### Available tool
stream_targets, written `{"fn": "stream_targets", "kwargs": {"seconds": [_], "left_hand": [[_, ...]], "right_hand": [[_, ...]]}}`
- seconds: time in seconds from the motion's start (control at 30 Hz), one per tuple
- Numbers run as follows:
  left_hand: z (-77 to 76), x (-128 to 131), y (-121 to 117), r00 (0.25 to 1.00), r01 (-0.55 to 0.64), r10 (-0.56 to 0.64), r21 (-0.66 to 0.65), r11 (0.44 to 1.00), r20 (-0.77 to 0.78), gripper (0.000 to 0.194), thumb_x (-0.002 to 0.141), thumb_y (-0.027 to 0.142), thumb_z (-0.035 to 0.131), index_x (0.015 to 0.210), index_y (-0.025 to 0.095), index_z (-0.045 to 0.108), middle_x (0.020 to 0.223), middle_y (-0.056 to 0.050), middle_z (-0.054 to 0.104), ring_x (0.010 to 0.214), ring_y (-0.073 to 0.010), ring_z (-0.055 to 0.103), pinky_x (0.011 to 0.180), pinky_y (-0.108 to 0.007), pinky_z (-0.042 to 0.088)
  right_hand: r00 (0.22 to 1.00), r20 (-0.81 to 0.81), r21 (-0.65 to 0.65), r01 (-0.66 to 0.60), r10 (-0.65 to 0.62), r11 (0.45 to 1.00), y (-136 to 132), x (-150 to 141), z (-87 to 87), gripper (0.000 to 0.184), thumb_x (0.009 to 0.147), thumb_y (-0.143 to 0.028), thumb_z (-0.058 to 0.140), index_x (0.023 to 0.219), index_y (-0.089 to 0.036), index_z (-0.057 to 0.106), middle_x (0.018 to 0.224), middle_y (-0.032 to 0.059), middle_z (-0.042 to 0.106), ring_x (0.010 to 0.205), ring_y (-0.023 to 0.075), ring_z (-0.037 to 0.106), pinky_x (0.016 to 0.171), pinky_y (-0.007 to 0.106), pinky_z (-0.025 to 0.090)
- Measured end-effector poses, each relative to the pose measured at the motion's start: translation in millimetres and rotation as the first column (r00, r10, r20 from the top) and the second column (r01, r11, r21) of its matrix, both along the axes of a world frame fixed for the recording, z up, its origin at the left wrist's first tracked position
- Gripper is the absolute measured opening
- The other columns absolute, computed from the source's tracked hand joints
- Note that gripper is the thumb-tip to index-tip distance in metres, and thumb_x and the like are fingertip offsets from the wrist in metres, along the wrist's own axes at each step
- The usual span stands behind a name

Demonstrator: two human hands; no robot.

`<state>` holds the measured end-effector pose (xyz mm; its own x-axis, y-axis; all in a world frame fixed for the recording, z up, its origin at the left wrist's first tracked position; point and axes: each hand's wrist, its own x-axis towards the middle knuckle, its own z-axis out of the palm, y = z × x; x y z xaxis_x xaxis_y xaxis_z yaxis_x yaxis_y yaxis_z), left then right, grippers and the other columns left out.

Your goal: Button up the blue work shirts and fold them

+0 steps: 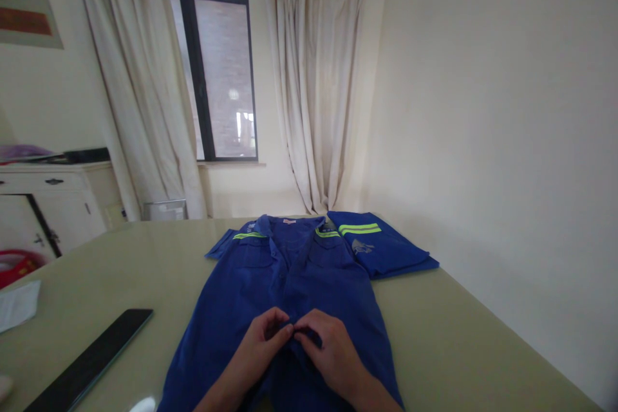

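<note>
A blue work shirt (309,290) with yellow-green reflective stripes lies front up on the table, its collar at the far end. The upper front hangs partly apart in a V. At the front edges, low on the shirt, my left hand (263,341) pinches the cloth between thumb and finger. Close against it, my right hand (331,347) pinches the other side of the same opening. Both sets of fingertips almost touch. Any button between them is hidden by the fingers.
A folded blue garment (386,251) with a reflective stripe lies right of the shirt, near the wall. On the left of the table (174,257) are a long black flat object (96,360) and a white paper (19,306). A white cabinet (62,206) stands behind at left.
</note>
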<state>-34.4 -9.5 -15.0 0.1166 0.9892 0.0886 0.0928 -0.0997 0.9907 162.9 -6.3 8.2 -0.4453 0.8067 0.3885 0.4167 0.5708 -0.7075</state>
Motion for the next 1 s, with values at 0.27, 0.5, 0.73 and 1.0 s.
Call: {"fn": "stream_targets", "kwargs": {"seconds": [0.27, 0.5, 0.73, 1.0], "left_hand": [[-1.6, 9.8, -1.3, 0.987, -0.148, 0.145, 0.044, 0.988, 0.069, 0.044, 0.07, 0.06, 0.079, 0.081, 0.019, 0.068, 0.078, -0.001, 0.067, 0.079, -0.0197, 0.062, 0.072, -0.027, 0.048], [3.5, 10.9, 0.3, 0.94, -0.148, 0.177, -0.12, 0.982, 0.293, 0.049, 0.054, 0.056, 0.09, 0.077, 0.018, 0.07, 0.076, 0.0, 0.069, 0.076, -0.0184, 0.064, 0.072, -0.027, 0.049], [0.9, 15.0, -3.4, 0.804, -0.05, 0.217, -0.3, 0.953, 0.554, 0.047, 0.053, 0.041, 0.094, 0.082, 0.02, 0.064, 0.071, 0.004, 0.068, 0.063, -0.0125, 0.065, 0.063, -0.022, 0.048], [3.4, 13.2, -6.4, 0.763, 0.075, 0.165, -0.339, 0.938, 0.626, 0.039, 0.063, 0.033, 0.09, 0.084, 0.021, 0.059, 0.065, 0.004, 0.068, 0.059, -0.0145, 0.066, 0.058, -0.023, 0.046]], "right_hand": [[0.994, -0.111, -0.036, -0.003, -0.001, 0.999, 0.3, -2.0, 6.9, 0.01, 0.091, -0.029, 0.068, 0.096, -0.026, 0.076, 0.093, 0.0015, 0.075, 0.087, 0.0191, 0.068, 0.081, 0.027, 0.05], [0.987, -0.161, -0.037, -0.008, 0.002, 0.999, -1.3, -3.4, 12.1, 0.008, 0.09, -0.029, 0.07, 0.096, -0.026, 0.075, 0.091, 0.0013, 0.075, 0.085, 0.0181, 0.069, 0.079, 0.026, 0.049], [0.986, -0.167, -0.017, -0.006, 0.003, 1.0, -4.5, -5.4, 12.4, 0.008, 0.089, -0.028, 0.071, 0.096, -0.024, 0.075, 0.092, 0.0019, 0.074, 0.085, 0.0178, 0.068, 0.078, 0.026, 0.049], [0.98, -0.198, -0.045, -0.013, 0.004, 0.999, -4.8, -6.4, 13.1, 0.008, 0.089, -0.027, 0.073, 0.096, -0.025, 0.076, 0.092, 0.0009, 0.075, 0.085, 0.0172, 0.069, 0.08, 0.025, 0.049]]}}
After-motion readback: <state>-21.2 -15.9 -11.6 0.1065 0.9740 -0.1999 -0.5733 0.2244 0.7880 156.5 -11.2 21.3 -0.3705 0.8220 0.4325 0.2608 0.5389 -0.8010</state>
